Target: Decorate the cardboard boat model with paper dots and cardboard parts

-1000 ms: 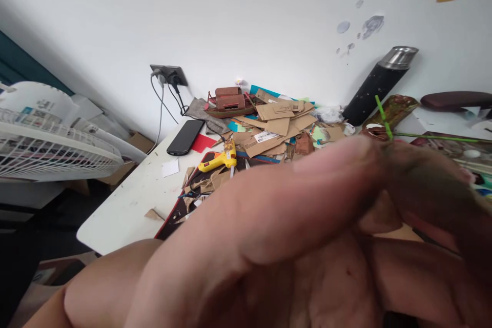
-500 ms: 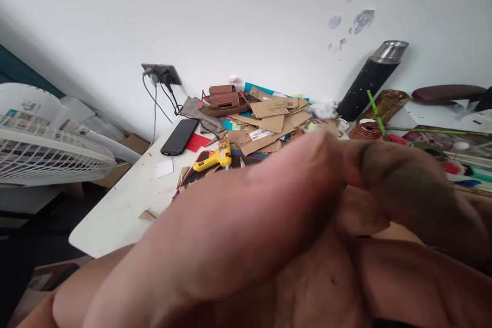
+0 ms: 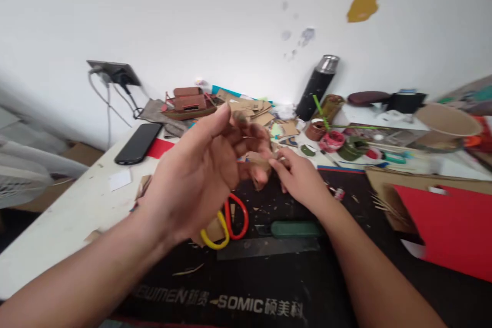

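My left hand (image 3: 200, 174) is raised over the black mat (image 3: 249, 279), palm visible, its fingers loosely curled and spaced apart. My right hand (image 3: 302, 177) meets its fingertips from the right, thumb and fingers pinched together. What the pinch holds is too small and blurred to name. A tan patch, perhaps cardboard, shows by the left fingertips. Below the hands lie scissors (image 3: 239, 233) with one red and one yellow handle loop, a green-handled cutter (image 3: 295, 229) and a flat ruler-like strip (image 3: 269, 248).
A phone (image 3: 138, 143) lies at the left; a small brown model boat (image 3: 190, 105) and cardboard scraps (image 3: 246, 107) are behind the hands. A black flask (image 3: 315, 87) leans on the wall near paint pots (image 3: 332, 141). Red card (image 3: 449, 225) lies at right.
The view has shifted right and takes in more of the mat. My hands, large and close to the camera before, are now farther away over the mat; both forearms show.
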The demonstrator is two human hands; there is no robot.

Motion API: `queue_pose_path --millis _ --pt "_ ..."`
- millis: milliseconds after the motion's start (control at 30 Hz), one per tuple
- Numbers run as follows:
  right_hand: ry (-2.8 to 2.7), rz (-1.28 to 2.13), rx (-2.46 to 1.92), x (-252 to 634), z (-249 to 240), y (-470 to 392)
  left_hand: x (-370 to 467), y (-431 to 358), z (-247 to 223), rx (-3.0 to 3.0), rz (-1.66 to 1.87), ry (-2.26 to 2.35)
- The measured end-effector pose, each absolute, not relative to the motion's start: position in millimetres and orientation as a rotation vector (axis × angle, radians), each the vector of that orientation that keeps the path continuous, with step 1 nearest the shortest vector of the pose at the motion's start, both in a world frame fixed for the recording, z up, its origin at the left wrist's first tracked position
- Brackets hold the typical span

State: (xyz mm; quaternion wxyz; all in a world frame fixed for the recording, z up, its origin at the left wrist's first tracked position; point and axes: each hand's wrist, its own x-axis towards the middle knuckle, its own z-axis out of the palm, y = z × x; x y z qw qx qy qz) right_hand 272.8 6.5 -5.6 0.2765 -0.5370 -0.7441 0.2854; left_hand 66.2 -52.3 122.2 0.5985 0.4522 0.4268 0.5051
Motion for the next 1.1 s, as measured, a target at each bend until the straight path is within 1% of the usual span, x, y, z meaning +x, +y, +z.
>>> queue_pose_path --millis 67,133,200,333,467,667,933,1100 --pt "-1.992 0.761 -1.467 271 0 6 67 -30 106 1.122 1.159 1.079" --pt "-1.987 0.793 -1.46 271 2 6 64 -13 86 1.343 1.148 1.103" --pt "-1.977 0.8 -1.451 272 3 6 60 0 67 1.574 1.012 1.182" --pt "-1.943 0.856 -1.418 275 4 6 53 13 40 1.87 0.88 1.4" --pt "-1.836 0.978 -1.356 278 2 9 53 16 23 2.077 0.797 1.428" --pt "-1.695 1.049 -1.293 281 -7 16 53 20 13 2.249 0.684 1.462" --pt "-1.498 1.168 -1.279 283 0 18 49 20 11 2.402 0.693 1.411" --pt "-1.51 1.206 -1.334 284 -6 21 49 20 12 2.394 0.746 1.356"
